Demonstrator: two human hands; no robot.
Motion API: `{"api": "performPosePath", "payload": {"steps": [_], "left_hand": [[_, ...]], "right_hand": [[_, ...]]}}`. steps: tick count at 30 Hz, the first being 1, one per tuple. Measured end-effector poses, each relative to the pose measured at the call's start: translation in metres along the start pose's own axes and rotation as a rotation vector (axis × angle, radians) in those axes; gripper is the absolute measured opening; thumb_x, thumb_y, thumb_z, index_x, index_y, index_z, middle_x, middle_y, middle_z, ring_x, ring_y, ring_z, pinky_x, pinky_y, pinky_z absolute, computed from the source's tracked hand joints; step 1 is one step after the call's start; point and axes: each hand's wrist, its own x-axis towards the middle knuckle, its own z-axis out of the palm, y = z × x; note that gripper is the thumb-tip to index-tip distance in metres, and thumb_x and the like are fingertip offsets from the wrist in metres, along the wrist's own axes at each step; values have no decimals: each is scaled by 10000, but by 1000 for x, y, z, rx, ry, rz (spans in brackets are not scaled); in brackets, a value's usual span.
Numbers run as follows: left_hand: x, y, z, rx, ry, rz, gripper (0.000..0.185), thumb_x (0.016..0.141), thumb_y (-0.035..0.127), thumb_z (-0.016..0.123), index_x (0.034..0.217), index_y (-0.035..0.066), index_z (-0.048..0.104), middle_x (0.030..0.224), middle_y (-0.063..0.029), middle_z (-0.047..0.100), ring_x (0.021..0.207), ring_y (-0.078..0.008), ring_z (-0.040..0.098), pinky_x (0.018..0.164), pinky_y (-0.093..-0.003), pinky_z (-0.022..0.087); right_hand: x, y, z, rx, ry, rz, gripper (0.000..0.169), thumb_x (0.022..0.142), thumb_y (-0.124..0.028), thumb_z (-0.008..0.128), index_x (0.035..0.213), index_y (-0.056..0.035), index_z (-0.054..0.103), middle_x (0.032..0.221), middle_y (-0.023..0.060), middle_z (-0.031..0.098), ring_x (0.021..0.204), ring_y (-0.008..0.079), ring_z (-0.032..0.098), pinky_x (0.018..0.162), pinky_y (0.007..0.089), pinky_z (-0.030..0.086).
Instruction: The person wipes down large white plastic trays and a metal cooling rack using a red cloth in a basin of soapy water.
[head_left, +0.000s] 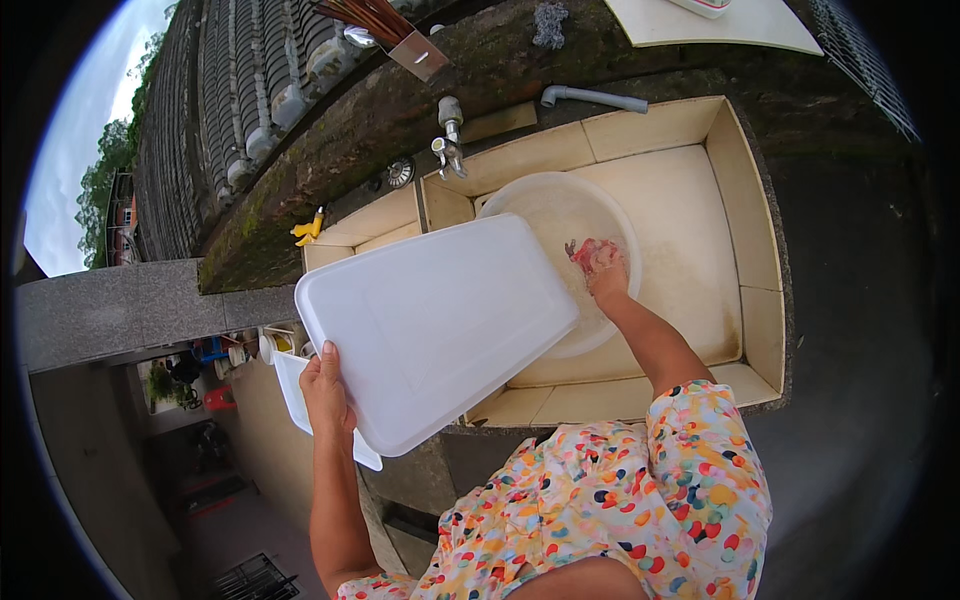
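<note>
My left hand (326, 390) grips the near left edge of a white translucent plastic tray or lid (442, 322), held tilted above the sink. The tray covers part of a round translucent plastic basin (544, 199) of water standing in the tiled sink (686, 217). Down in that water, the fingers of my right hand (609, 279) are closed around a wet red and pink cloth (589, 253), blurred by the water. Another white plastic piece (366, 451) is partly hidden below the tray, beyond my left hand.
A metal tap (450, 146) juts over the sink's back edge. Along the ledge are a grey plastic pipe (596, 97), a sink strainer (400, 172) and a yellow tap fitting (309, 228). A chopstick holder (421, 58) and grey scrubber (550, 25) sit on the mossy wall.
</note>
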Motion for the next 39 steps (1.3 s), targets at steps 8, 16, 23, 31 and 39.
{"api": "performPosePath", "payload": {"steps": [8,16,23,31,39], "left_hand": [[27,-22,20,-104,-121,-142,390,909,307,489,1098,-34,477,1008,-143,579,870,-224,584,791,-361,486],[16,-6,35,-77,-197,-121,373,931,287,429,1129,-29,456,1015,-143,580,882,-222,600,783,-353,512],[18,0,42,-130,-170,-98,339,924,255,456,1105,-30,481,992,-137,587,838,-204,594,749,-332,502],[18,-6,35,-102,-121,-147,324,918,257,462,1078,-21,514,933,-106,608,811,-176,603,731,-301,507],[25,-12,26,-135,-141,-185,351,912,267,469,1106,-24,503,971,-111,601,839,-185,599,749,-306,503]], "right_hand": [[-21,-12,-55,1264,14,415,170,728,-141,535,856,-75,626,813,66,557,695,186,523,577,326,408],[-109,-82,-212,2269,-137,-277,228,721,-48,546,946,-21,524,769,23,526,619,85,484,498,227,383],[-115,-142,-222,1291,694,-654,495,842,-309,553,1275,-108,421,1370,109,319,1144,319,372,977,429,283],[-6,-75,-37,1118,115,-50,633,890,-526,262,1215,-36,497,1458,43,166,1332,276,154,1035,568,13],[31,6,-15,205,17,-60,417,866,-294,453,1280,-244,432,1396,14,274,1301,242,221,1066,469,141]]}}
